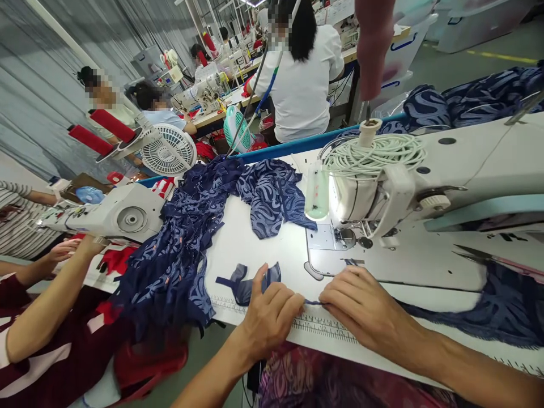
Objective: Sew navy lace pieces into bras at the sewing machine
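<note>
A narrow navy fabric strip [313, 302] runs between my two hands, just above the ruler tape on the table's front edge. My left hand [272, 314] is closed on its left end, thumb pointing up; a small patterned navy fabric piece [244, 288] shows behind that hand. My right hand [361, 300] is closed on the strip's other end, fingers bent over it. From under the right hand, more navy fabric [505, 309] trails along the table to the right. The sewing machine's needle plate [325, 243] lies just beyond my right hand.
A heap of navy patterned fabric [182, 226] hangs over the table's left side. Cut pieces [272, 195] lie behind. Scissors [488, 256] rest at right on the machine bed. At left, a co-worker's arm [51, 300] reaches to another sewing machine [123, 212].
</note>
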{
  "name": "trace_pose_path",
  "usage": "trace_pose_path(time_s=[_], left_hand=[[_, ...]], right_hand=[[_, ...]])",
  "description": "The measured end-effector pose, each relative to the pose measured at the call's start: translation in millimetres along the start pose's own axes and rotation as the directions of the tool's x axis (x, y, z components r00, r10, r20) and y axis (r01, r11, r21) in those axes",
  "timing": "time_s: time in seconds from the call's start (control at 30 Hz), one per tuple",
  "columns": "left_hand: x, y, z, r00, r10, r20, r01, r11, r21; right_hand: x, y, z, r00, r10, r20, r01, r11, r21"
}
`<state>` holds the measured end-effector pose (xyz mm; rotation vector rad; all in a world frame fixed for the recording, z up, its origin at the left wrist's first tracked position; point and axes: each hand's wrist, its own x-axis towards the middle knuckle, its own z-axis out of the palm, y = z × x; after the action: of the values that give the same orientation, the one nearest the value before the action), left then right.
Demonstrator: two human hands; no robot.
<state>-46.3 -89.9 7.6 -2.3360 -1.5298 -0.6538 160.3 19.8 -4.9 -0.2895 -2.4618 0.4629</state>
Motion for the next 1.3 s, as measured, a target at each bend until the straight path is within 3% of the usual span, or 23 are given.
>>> trace_pose_path(time_s=[0.27,0.63,0.7,0.77,0.83,0.87,0.93,1.03,1.17,1.3], left_hand=[[-6,6,-5.4,0.975,0.199,-0.096,-0.182,0.969,0.166],[-9,7,-2.3,0.972,0.201,-0.118,-0.183,0.971,0.152],[-8,1,-4.0,0.982,0.13,-0.137,-0.114,0.986,0.119],[-4,-10,-5.9,0.979,-0.077,-0.191,0.104,0.985,0.139],[0,-20,-6.0,0.918,-0.309,-0.249,0.358,0.915,0.184],[3,-24,-4.8,0.893,-0.377,-0.247,0.426,0.884,0.19],[7,-24,1.0,0.908,-0.397,-0.136,0.415,0.899,0.142],[11,-14,15.8,0.961,-0.278,0.007,0.277,0.961,0.012],[19,-3,32.2,0.974,-0.225,0.016,0.225,0.974,-0.009],[25,-4,36.0,0.972,-0.226,0.067,0.227,0.974,-0.002]], right_hand=[[-11,0,5,0.991,-0.108,-0.074,0.096,0.984,-0.147],[-10,-2,1,0.992,-0.088,-0.092,0.079,0.992,-0.099],[-6,-2,-4,0.998,-0.04,-0.057,0.039,0.999,-0.019],[-3,1,-10,0.999,0.043,0.013,-0.044,0.995,0.091],[-2,6,-15,0.989,0.14,0.055,-0.147,0.978,0.147],[-2,9,-17,0.982,0.18,0.05,-0.185,0.973,0.138],[-5,15,-20,0.975,0.221,0.02,-0.221,0.973,0.072],[-11,22,-24,0.984,0.176,-0.025,-0.177,0.982,-0.059],[-19,27,-28,0.992,0.123,-0.004,-0.121,0.974,-0.192],[-24,30,-27,0.996,0.088,-0.026,-0.092,0.968,-0.234]])
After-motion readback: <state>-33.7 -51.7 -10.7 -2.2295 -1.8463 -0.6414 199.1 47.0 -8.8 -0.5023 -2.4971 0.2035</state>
